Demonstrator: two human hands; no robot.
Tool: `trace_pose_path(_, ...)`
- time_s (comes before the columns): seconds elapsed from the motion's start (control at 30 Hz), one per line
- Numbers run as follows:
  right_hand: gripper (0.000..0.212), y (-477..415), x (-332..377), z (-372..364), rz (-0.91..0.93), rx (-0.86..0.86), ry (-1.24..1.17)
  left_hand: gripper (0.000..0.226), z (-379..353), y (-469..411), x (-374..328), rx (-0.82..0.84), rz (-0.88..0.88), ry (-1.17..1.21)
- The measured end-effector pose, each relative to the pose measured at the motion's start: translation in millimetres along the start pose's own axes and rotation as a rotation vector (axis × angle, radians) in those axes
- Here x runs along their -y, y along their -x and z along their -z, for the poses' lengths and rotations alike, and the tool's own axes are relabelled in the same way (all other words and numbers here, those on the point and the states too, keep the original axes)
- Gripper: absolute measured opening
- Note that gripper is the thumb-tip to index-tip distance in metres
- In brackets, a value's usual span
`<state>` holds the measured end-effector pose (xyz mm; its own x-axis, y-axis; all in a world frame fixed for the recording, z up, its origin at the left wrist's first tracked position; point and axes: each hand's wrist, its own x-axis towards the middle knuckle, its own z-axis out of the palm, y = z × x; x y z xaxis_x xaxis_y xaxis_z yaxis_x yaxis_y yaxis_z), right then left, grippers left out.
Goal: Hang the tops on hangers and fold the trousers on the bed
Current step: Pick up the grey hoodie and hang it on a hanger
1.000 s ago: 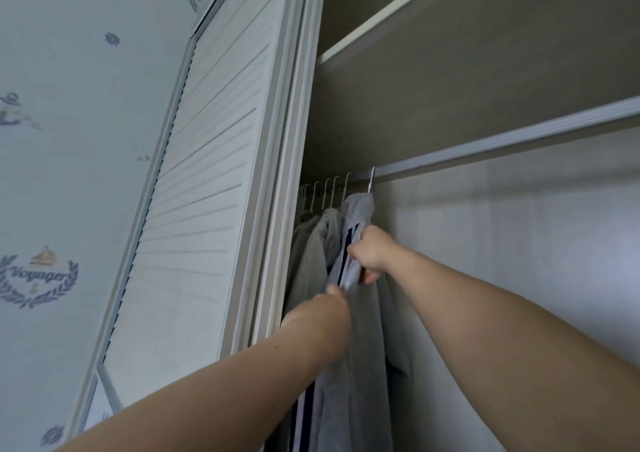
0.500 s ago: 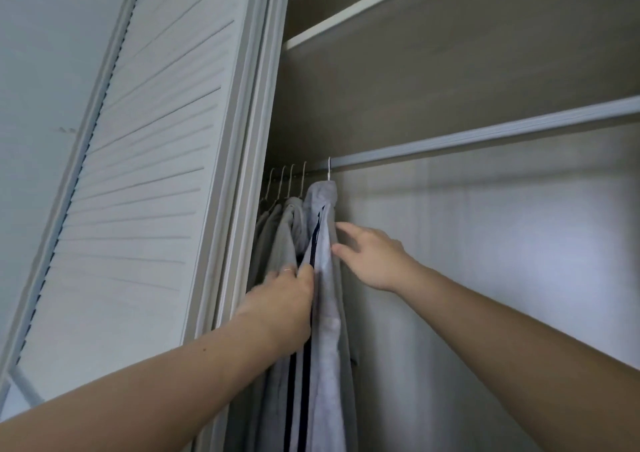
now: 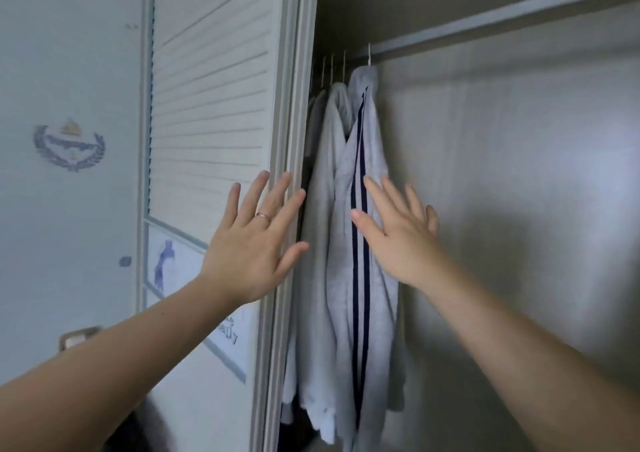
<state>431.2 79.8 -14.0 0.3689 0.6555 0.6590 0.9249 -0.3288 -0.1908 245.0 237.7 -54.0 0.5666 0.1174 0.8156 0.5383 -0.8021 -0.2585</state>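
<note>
A light grey top with dark navy stripes [image 3: 372, 146] hangs on a hanger from the wardrobe rail [image 3: 485, 18]. A second pale grey top [image 3: 325, 181] hangs just left of it, with several more hanger hooks [image 3: 332, 62] behind. My right hand [image 3: 398, 233] is spread flat with straight fingers in front of the striped top's right side, holding nothing. My left hand [image 3: 256, 240], with a ring on one finger, is spread open in front of the door edge, left of the clothes. No trousers or bed are in view.
A white louvred wardrobe door [image 3: 211, 105] stands at the left of the opening, its frame edge [image 3: 294, 122] beside my left hand. The wardrobe's back wall [image 3: 519, 174] is bare to the right of the clothes. Patterned wallpaper [image 3: 69, 146] covers the wall at far left.
Both hands have let go of the striped top and pulled back, fingers spread. The view has dropped lower and shifted, showing more of the hanging clothes.
</note>
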Motion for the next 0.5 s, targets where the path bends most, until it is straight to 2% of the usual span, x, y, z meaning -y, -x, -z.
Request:
trace_pose_path(0.13,0.070,71.7,39.5,-19.3,0.079,0.081,-0.092,0.075,37.4,95.4,-7.6,0.084,0.118,-0.004)
trace_pose_path(0.23,0.073,134.0,81.2,-39.8,0.210,0.177,-0.145,0.076,75.1,171.7,-16.9,0.172,0.251,-0.004)
trace_pose_path(0.5,0.071,289.0,200.2,-76.4,0.512,0.469,-0.290,0.077,194.0,391.8,-35.2,0.506,0.643,-0.094)
